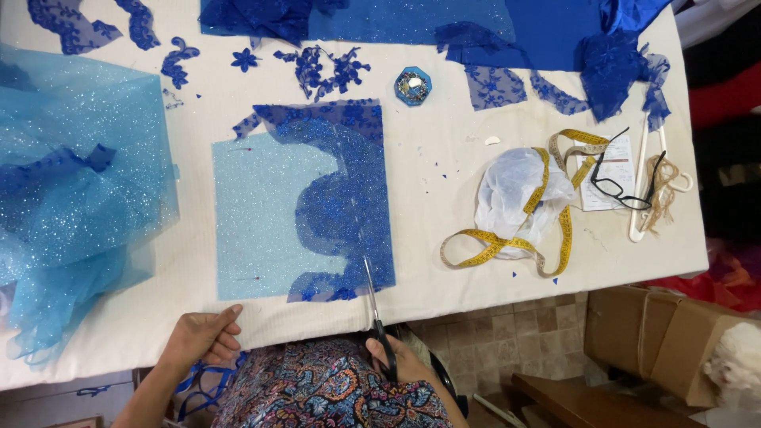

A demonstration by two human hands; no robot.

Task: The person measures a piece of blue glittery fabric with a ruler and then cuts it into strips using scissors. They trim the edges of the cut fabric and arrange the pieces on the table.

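Note:
My right hand (pixel 400 361) grips the black handles of a pair of scissors (pixel 372 297) at the table's near edge. Their blades reach into the lower right corner of a square of light blue glitter fabric (pixel 258 222) overlaid with dark blue lace (pixel 345 198). My left hand (pixel 202 337) rests loosely curled on the white table (pixel 428 206) edge, just below the fabric's lower left corner. It seems to hold strips of dark blue lace trim (pixel 198 384) that hang below the table.
A pile of light blue glitter tulle (pixel 71 198) lies at left. Lace scraps (pixel 321 70) and dark blue fabric (pixel 539 32) lie along the far edge, with a small blue pin box (pixel 413 85). At right are a yellow tape measure (pixel 547 222), white bag, glasses (pixel 622 190) and hanger. Cardboard boxes (pixel 658 333) stand on the floor.

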